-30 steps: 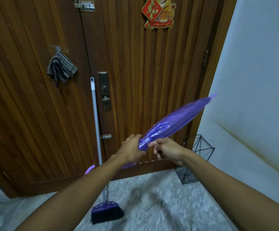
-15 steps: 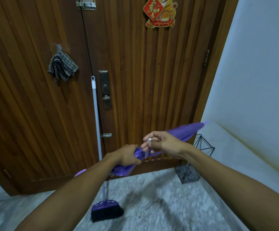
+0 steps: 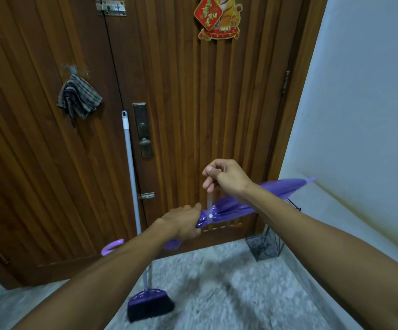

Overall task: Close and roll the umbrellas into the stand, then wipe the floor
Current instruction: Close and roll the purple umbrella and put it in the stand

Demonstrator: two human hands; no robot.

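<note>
A closed purple umbrella [image 3: 274, 192] lies almost level in front of the wooden door, its tip pointing right toward the white wall. My left hand [image 3: 183, 222] grips the bunched canopy near the handle end. My right hand [image 3: 226, 177] is raised above it and pinches the clear closing strap [image 3: 209, 203], pulled straight up from the canopy. The umbrella's curved lilac handle [image 3: 112, 246] sticks out behind my left forearm. A black wire umbrella stand [image 3: 265, 248] sits on the floor in the corner, under the umbrella's right half.
A purple broom [image 3: 149, 303] with a white pole leans on the door beside the lock [image 3: 143, 129]. A striped cloth [image 3: 79, 98] hangs on a door hook. Grey speckled floor [image 3: 229, 294] spreads below; the white wall [image 3: 359, 115] closes the right side.
The umbrella has swung down from a steep upward tilt to almost level. My right hand has left the canopy, caught the strap and lifted it upward. My left hand has kept its grip.
</note>
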